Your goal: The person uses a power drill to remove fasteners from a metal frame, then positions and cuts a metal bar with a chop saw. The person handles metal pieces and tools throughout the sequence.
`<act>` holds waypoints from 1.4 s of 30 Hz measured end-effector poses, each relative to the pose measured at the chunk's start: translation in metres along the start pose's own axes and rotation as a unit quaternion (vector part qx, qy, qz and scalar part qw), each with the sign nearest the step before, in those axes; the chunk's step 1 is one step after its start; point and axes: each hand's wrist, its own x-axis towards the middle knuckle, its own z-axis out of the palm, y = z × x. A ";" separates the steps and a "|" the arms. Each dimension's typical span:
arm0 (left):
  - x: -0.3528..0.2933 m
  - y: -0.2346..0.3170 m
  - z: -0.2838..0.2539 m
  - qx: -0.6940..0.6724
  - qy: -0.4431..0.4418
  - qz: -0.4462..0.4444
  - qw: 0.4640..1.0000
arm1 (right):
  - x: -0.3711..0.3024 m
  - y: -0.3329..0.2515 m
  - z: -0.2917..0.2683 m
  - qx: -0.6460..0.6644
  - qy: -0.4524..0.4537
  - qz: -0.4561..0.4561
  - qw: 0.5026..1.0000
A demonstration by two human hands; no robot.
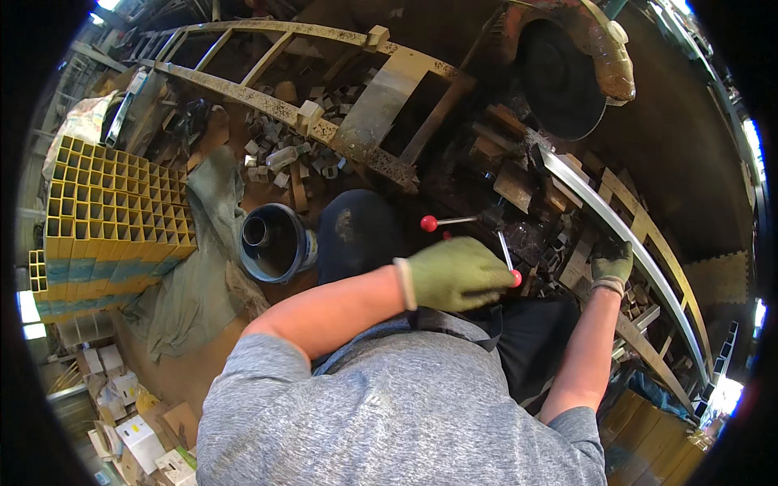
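Observation:
In an olive-green glove, my left hand reaches across my lap. Its fingertips close on the red ball knob of a thin metal lever. Another lever with a red ball knob points left from the same dark hub. My right hand, gloved alike, wraps round a long silver metal bar. That bar runs from the dark round guard of the machine down to the lower right. Metal blocks sit beside the bar's far end, which I cannot see clearly.
A blue bucket holding a cup stands left of my knee. Stacked yellow square tubes and a grey-green cloth lie further left. A steel rack spans the far side, above scattered metal offcuts. Boxes fill the lower left.

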 end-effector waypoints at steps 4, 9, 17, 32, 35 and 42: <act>-0.130 -0.009 -0.075 -0.561 0.349 -0.334 0.672 | 0.006 0.013 -0.011 -0.002 -0.047 -0.033 0.998; -0.269 -0.022 -0.195 -0.271 0.770 -0.345 0.464 | -0.024 0.015 -0.003 -0.023 -0.134 -0.011 0.991; -0.193 0.000 -0.164 -0.598 0.293 -0.340 0.664 | -0.030 0.026 0.008 0.016 -0.129 -0.041 0.991; 0.232 -0.071 -0.009 0.123 -0.089 0.113 0.982 | -0.044 0.038 0.048 0.097 0.020 -0.093 0.991; 0.270 -0.093 0.055 0.232 -0.107 0.078 0.964 | -0.041 0.038 0.047 0.126 -0.014 -0.104 0.986; 0.289 -0.154 0.116 0.347 -0.116 -0.022 0.930 | -0.046 0.037 0.046 0.119 0.006 -0.115 0.986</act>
